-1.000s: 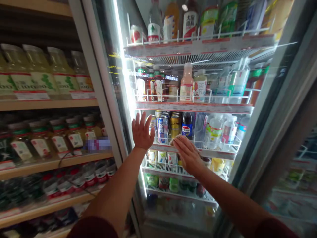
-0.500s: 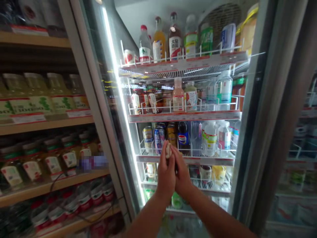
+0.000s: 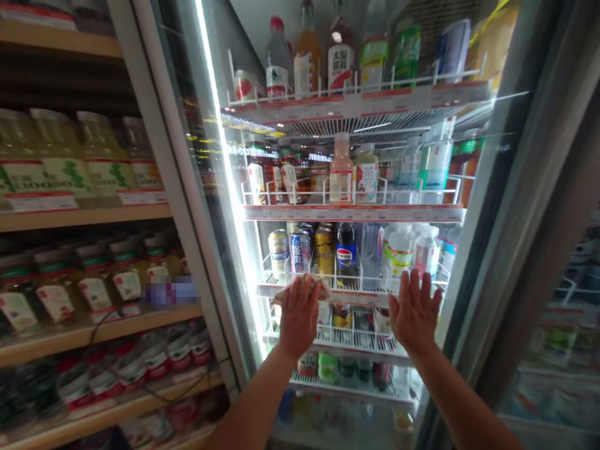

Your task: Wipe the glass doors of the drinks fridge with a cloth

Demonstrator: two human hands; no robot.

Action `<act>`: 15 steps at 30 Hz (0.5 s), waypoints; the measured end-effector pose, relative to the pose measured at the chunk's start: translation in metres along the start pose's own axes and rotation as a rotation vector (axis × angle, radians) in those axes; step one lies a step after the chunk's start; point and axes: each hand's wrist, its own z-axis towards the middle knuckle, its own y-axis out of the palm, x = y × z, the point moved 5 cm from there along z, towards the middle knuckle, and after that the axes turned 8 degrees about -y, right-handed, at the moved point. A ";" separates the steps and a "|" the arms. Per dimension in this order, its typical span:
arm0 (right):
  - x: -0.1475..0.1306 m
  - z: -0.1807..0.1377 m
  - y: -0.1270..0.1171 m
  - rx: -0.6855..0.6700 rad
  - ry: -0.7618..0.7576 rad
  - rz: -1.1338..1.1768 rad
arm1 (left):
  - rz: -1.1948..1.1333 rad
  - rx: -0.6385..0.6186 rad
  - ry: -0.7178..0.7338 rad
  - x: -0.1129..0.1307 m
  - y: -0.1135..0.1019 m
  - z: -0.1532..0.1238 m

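My left hand (image 3: 300, 312) is over a crumpled pale cloth (image 3: 321, 286), pressing it with the fingers. The cloth sticks out on both sides of the fingertips. To its right my right hand (image 3: 417, 309) is open, palm forward, fingers spread and holding nothing. Both hands are up in front of the glass door (image 3: 281, 153) of a lit drinks fridge, which shows reflections; whether each palm touches the glass I cannot tell. Behind the glass near my hands stand a cola bottle (image 3: 345, 250), a gold can (image 3: 324, 251) and a clear bottle with a pink label (image 3: 425, 251).
Wire shelves inside the fridge hold several bottles and cans. On the left, wooden shelves (image 3: 84, 215) carry rows of juice bottles (image 3: 103, 153) and a hanging cable (image 3: 154, 409). A metal door frame (image 3: 520, 206) runs down the right side, with another glass-fronted cooler beyond.
My hands were together, closed around the bunched cloth. They have separated: the left stays on the cloth, now spread out, while the right has moved right and opened. The view has shifted slightly.
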 end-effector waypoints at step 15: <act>-0.002 -0.004 0.004 -0.026 0.058 -0.073 | -0.042 -0.003 -0.018 0.005 -0.001 -0.026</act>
